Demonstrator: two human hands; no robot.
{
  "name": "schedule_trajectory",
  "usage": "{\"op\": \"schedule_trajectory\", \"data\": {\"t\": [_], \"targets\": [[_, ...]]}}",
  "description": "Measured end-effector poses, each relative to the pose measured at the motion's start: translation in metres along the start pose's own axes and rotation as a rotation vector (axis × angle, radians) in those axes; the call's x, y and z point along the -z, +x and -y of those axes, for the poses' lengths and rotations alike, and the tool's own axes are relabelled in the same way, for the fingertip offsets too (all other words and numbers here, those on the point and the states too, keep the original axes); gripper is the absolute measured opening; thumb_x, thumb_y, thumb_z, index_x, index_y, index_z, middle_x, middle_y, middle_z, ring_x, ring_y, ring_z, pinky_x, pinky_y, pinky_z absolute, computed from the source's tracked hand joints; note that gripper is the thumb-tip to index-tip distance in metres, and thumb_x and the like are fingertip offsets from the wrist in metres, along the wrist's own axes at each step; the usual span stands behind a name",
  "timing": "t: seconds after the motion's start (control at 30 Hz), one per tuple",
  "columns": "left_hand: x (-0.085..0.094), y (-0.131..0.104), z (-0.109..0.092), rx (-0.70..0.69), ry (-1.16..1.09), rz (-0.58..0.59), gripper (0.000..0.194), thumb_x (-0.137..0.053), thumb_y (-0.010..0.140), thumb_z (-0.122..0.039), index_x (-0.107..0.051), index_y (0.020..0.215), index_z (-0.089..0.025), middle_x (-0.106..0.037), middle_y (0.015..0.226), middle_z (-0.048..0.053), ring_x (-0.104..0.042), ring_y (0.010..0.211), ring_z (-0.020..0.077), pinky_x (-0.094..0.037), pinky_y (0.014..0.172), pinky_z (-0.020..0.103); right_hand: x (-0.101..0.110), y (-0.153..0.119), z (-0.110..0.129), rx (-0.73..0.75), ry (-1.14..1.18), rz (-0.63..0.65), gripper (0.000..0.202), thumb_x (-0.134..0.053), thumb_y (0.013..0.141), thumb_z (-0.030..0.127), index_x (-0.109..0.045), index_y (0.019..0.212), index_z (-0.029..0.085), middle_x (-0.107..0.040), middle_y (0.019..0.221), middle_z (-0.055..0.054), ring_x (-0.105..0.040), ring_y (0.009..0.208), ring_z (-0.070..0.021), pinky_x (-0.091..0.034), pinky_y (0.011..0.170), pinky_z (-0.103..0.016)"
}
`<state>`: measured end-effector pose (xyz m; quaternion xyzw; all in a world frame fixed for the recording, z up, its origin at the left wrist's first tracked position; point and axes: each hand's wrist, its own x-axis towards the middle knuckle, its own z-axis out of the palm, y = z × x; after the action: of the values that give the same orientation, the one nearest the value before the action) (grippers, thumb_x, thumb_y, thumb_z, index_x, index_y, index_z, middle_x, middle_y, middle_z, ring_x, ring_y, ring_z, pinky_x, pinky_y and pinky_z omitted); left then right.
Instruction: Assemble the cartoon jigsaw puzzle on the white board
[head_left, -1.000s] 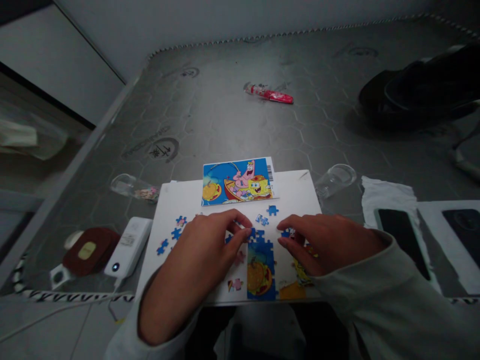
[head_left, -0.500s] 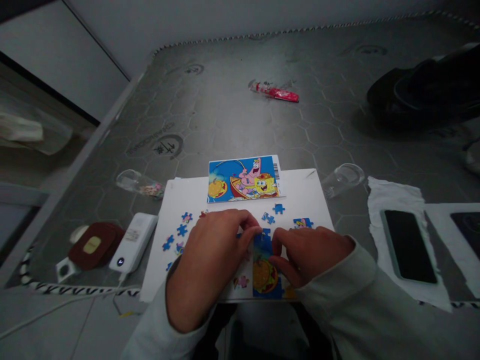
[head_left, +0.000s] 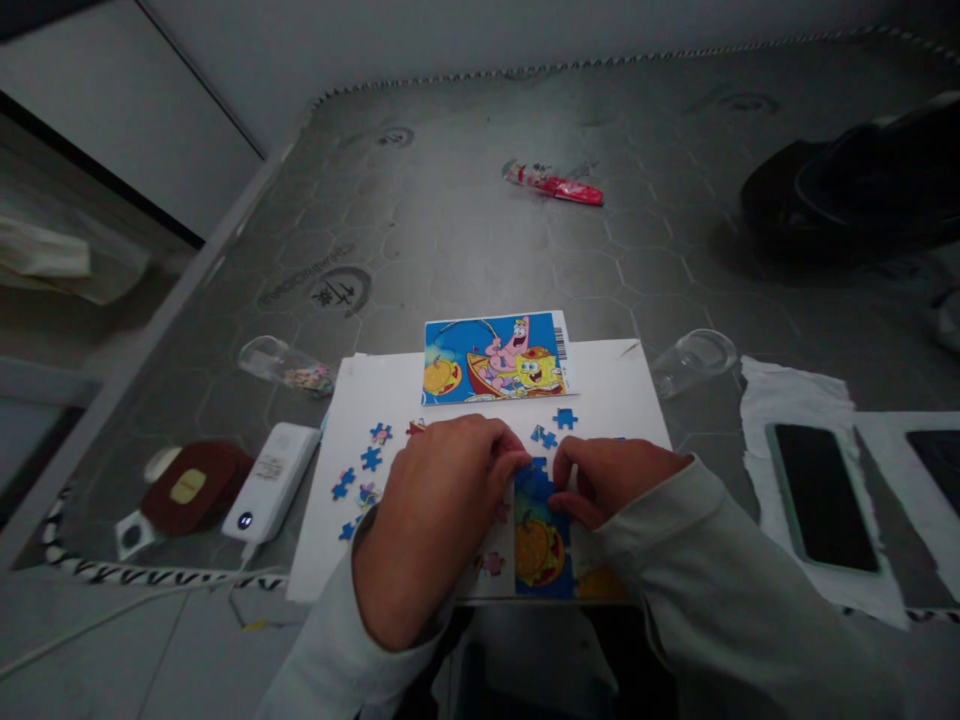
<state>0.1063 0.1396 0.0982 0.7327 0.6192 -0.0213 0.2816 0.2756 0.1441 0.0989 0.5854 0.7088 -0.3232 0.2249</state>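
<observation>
My left hand (head_left: 442,505) is closed, thumb and forefinger pinched at the top left corner of a joined strip of jigsaw puzzle (head_left: 538,548). A blue jigsaw piece (head_left: 537,466) shows by those fingertips, at the strip's top end. Curled in from the other side, my right hand (head_left: 619,478) has its thumb and forefinger against the strip's right edge; anything between them is hidden. The strip shows a burger on blue. Loose jigsaw pieces (head_left: 371,459) lie left of my left hand, and another blue piece (head_left: 565,419) lies above my right hand.
A picture card (head_left: 495,358) lies on the white board (head_left: 607,375). Clear cups lie on their sides left (head_left: 281,365) and right (head_left: 694,358). A power bank (head_left: 271,480) and brown case (head_left: 193,487) sit left, a phone (head_left: 823,497) right. Farther back is a red wrapper (head_left: 559,186).
My right hand has drawn back slightly and covers the piece that showed above it. My left fingers stay at the strip's top corner. The whole view has shifted a little.
</observation>
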Motion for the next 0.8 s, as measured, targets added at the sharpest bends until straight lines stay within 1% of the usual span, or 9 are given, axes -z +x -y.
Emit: {"op": "schedule_trajectory", "data": {"t": [0.1, 0.2, 0.3, 0.37, 0.47, 0.63, 0.7, 0.8], "targets": [[0.001, 0.000, -0.001, 0.009, 0.010, 0.003, 0.018, -0.062, 0.094, -0.036, -0.076, 0.088, -0.029, -0.079, 0.091, -0.002, -0.071, 0.086, 0.0242, -0.044, 0.077, 0.036, 0.001, -0.002, 0.001, 0.003, 0.002, 0.003, 0.016, -0.066, 0.088, 0.031, -0.068, 0.103, 0.026, -0.077, 0.099, -0.005, -0.071, 0.095, -0.0237, -0.039, 0.071, -0.033], [0.002, -0.001, -0.002, 0.016, 0.010, 0.016, 0.018, -0.061, 0.095, -0.036, -0.076, 0.088, -0.028, -0.079, 0.092, -0.002, -0.071, 0.088, 0.0243, -0.044, 0.079, 0.036, 0.001, -0.003, 0.001, 0.014, -0.002, -0.018, 0.015, -0.065, 0.088, 0.030, -0.067, 0.102, 0.026, -0.076, 0.095, -0.003, -0.071, 0.090, -0.0227, -0.038, 0.069, -0.032], [0.003, -0.001, -0.003, 0.015, 0.016, 0.029, 0.019, -0.060, 0.095, -0.037, -0.076, 0.090, -0.028, -0.079, 0.092, 0.000, -0.071, 0.088, 0.0248, -0.044, 0.078, 0.036, -0.002, -0.002, -0.002, 0.056, 0.011, -0.053, 0.015, -0.066, 0.087, 0.032, -0.067, 0.101, 0.026, -0.076, 0.091, -0.003, -0.070, 0.085, -0.0214, -0.038, 0.067, -0.031], [0.002, -0.002, -0.004, 0.016, 0.025, 0.024, 0.019, -0.060, 0.095, -0.037, -0.076, 0.090, -0.028, -0.079, 0.093, 0.000, -0.071, 0.088, 0.0255, -0.044, 0.077, 0.036, -0.004, -0.002, -0.004, 0.081, 0.023, -0.072, 0.014, -0.066, 0.087, 0.033, -0.067, 0.100, 0.026, -0.075, 0.089, -0.003, -0.069, 0.083, -0.0201, -0.039, 0.067, -0.031], [0.001, -0.002, -0.003, 0.014, 0.018, 0.011, 0.019, -0.059, 0.095, -0.037, -0.075, 0.090, -0.028, -0.078, 0.093, 0.001, -0.071, 0.089, 0.0265, -0.045, 0.079, 0.038, -0.007, 0.000, -0.006, 0.079, 0.041, -0.087, 0.013, -0.067, 0.085, 0.032, -0.067, 0.097, 0.027, -0.075, 0.087, -0.001, -0.068, 0.080, -0.0189, -0.038, 0.065, -0.030], [-0.002, -0.005, -0.001, -0.003, -0.020, 0.013, 0.022, -0.052, 0.098, -0.032, -0.073, 0.093, -0.026, -0.076, 0.096, 0.003, -0.070, 0.090, 0.0255, -0.045, 0.081, 0.039, -0.011, 0.001, -0.008, 0.095, 0.033, -0.119, 0.012, -0.067, 0.084, 0.028, -0.069, 0.096, 0.026, -0.075, 0.084, -0.001, -0.068, 0.078, -0.0188, -0.039, 0.065, -0.030], [-0.002, -0.006, 0.000, -0.002, -0.031, 0.019, 0.022, -0.052, 0.098, -0.031, -0.072, 0.093, -0.025, -0.076, 0.094, 0.003, -0.070, 0.088, 0.0248, -0.045, 0.079, 0.038, -0.014, -0.001, -0.008, 0.101, 0.016, -0.157, 0.010, -0.067, 0.084, 0.026, -0.069, 0.094, 0.027, -0.075, 0.082, 0.000, -0.067, 0.075, -0.0174, -0.038, 0.064, -0.029], [-0.002, -0.006, 0.000, 0.003, -0.029, 0.015, 0.021, -0.053, 0.097, -0.031, -0.072, 0.092, -0.025, -0.076, 0.093, 0.003, -0.069, 0.087, 0.0248, -0.045, 0.076, 0.037, -0.019, -0.003, -0.006, 0.105, -0.025, -0.274, 0.005, -0.064, 0.087, 0.028, -0.069, 0.089, 0.027, -0.074, 0.078, 0.001, -0.065, 0.069, -0.0153, -0.034, 0.060, -0.028]]}}
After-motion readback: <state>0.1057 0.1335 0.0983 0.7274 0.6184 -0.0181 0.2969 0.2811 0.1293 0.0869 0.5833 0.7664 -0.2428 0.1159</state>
